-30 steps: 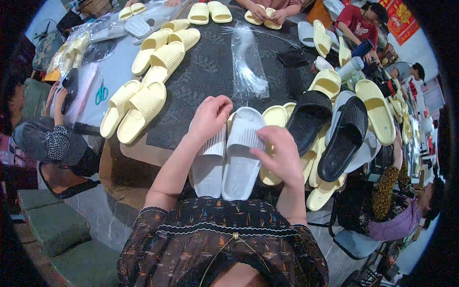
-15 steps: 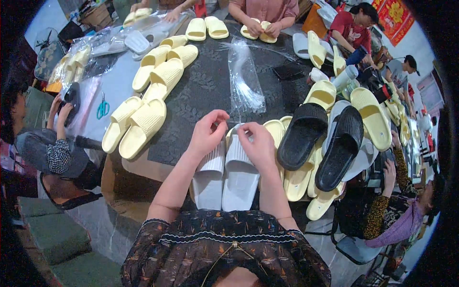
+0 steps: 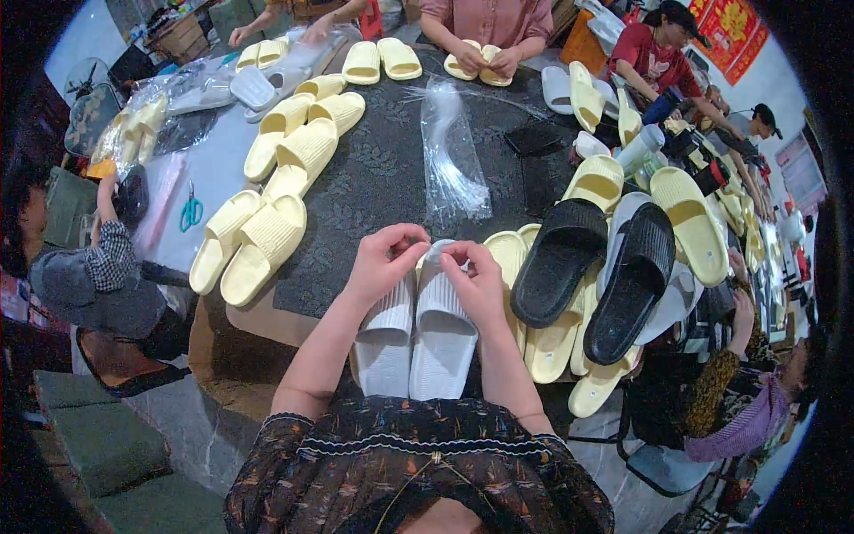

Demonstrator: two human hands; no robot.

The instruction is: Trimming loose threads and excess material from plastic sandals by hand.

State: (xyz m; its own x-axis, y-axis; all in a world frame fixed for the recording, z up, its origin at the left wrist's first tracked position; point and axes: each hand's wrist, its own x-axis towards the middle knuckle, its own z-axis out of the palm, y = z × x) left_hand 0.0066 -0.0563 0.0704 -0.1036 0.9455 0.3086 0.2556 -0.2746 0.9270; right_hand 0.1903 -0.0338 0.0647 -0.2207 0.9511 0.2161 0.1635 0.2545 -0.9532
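The pair of white slides (image 3: 414, 334) lies side by side at the near edge of the dark patterned table (image 3: 382, 178), toes pointing away from me, heels close to my lap. My left hand (image 3: 384, 262) rests on the strap of the left slide, fingers curled and pinched together near the toe. My right hand (image 3: 476, 280) sits on the strap of the right slide, thumb and forefinger pinched narrow at its front edge (whether anything small is caught between them I cannot tell). The two hands nearly meet above the toes.

Just to my right, two black slides (image 3: 600, 267) lie on top of a heap of pale yellow slides (image 3: 551, 343). Beyond my hands a bundle of clear plastic bags (image 3: 449, 151) lies on the table. To my left, more yellow slides (image 3: 267, 231) lie in pairs, with blue-handled scissors (image 3: 191, 212) near them. Other people sit around the far side, hands on yellow slides.
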